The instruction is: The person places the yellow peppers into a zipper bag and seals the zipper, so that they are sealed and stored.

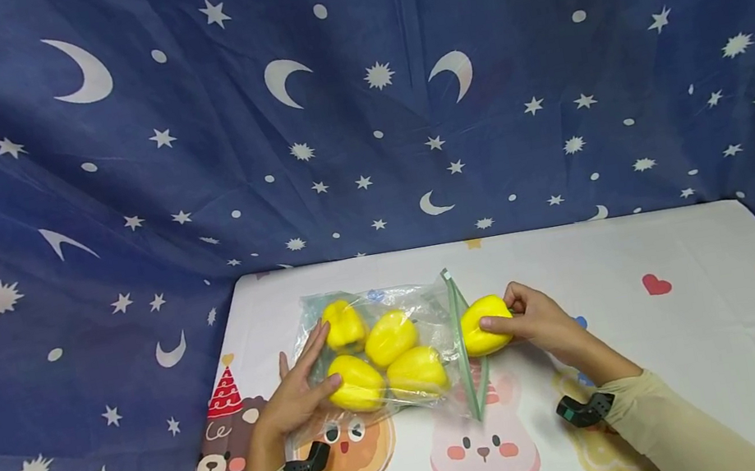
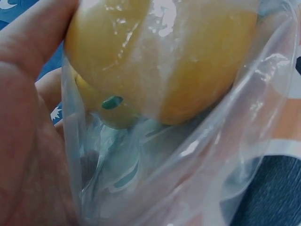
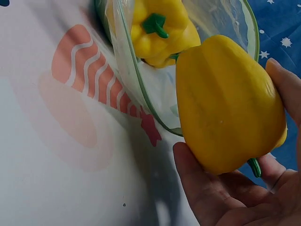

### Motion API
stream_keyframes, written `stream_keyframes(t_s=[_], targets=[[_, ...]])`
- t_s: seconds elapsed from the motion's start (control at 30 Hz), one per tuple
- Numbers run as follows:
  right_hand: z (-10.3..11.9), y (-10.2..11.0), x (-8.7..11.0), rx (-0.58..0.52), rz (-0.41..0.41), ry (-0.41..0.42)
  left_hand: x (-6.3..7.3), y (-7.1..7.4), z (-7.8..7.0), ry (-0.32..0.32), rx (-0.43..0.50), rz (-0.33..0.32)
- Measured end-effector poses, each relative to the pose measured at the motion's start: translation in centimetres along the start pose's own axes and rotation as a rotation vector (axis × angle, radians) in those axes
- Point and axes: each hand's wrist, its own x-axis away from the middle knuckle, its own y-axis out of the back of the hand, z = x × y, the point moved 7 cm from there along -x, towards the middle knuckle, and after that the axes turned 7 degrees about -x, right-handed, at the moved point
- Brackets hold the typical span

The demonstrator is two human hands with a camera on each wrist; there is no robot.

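A clear zip bag (image 1: 425,298) with a green seal lies on its side, its mouth to the right. Several yellow bell peppers (image 1: 390,337) are inside it. My left hand (image 1: 297,395) rests on the bag's closed end with fingers extended, touching two peppers through the plastic (image 2: 188,155). At the mouth, my right hand (image 1: 537,319) grips another yellow bell pepper (image 3: 230,103) between thumb and fingers, its green stem toward my palm. In the right wrist view that pepper stands before the parted green rim (image 3: 136,70), with stemmed peppers (image 3: 146,40) behind it.
A white table cover (image 1: 704,347) with printed cartoon animals and lettering lies beneath everything. Behind and to the left hangs a dark blue cloth (image 1: 363,146) with moons and stars. Each wrist wears a black camera mount (image 1: 586,409).
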Motion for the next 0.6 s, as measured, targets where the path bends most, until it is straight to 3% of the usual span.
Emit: stream_keyframes(t_s=[0.33, 0.6], targets=[[0.2, -0.5, -0.2, -0.036, -0.008, 0.037, 0.1, 0.0, 0.0, 0.001, 0.011, 0.0], [0.4, -1.3, -0.4, -0.028, -0.077, 0.035, 0.0, 0.0, -0.1, 0.001, 0.01, 0.002]])
